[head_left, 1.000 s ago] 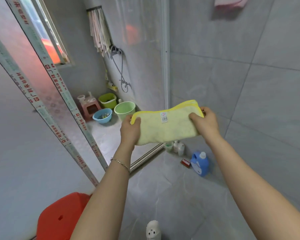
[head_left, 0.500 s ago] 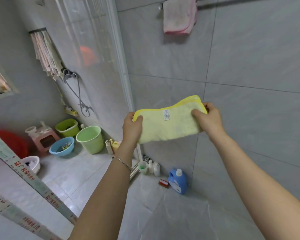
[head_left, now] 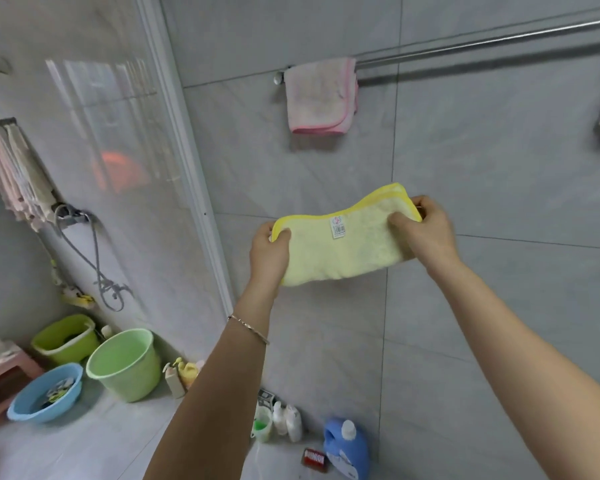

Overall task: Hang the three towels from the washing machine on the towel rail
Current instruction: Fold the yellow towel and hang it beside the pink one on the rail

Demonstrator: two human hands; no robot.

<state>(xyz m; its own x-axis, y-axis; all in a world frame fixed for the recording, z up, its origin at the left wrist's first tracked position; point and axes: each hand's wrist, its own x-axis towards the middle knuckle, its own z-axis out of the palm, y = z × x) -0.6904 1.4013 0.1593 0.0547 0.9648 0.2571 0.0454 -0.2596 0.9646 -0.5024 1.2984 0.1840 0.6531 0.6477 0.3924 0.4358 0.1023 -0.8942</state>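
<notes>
Head camera faces the tiled wall point(head_left: 499, 306) closely, angled downward.

fluffy cloth yellow towel point(head_left: 343, 251), shiny metal towel rail point(head_left: 482, 41), glossy plastic bucket point(head_left: 125, 363), matt grey wall tiles point(head_left: 499, 150)

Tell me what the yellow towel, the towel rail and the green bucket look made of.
The yellow towel: soft fluffy cloth, likely microfibre; fuzzy pile, stitched edging. The towel rail: polished metal, probably steel; bright highlight along it. The green bucket: smooth plastic, by its even colour and moulded rim.
</notes>
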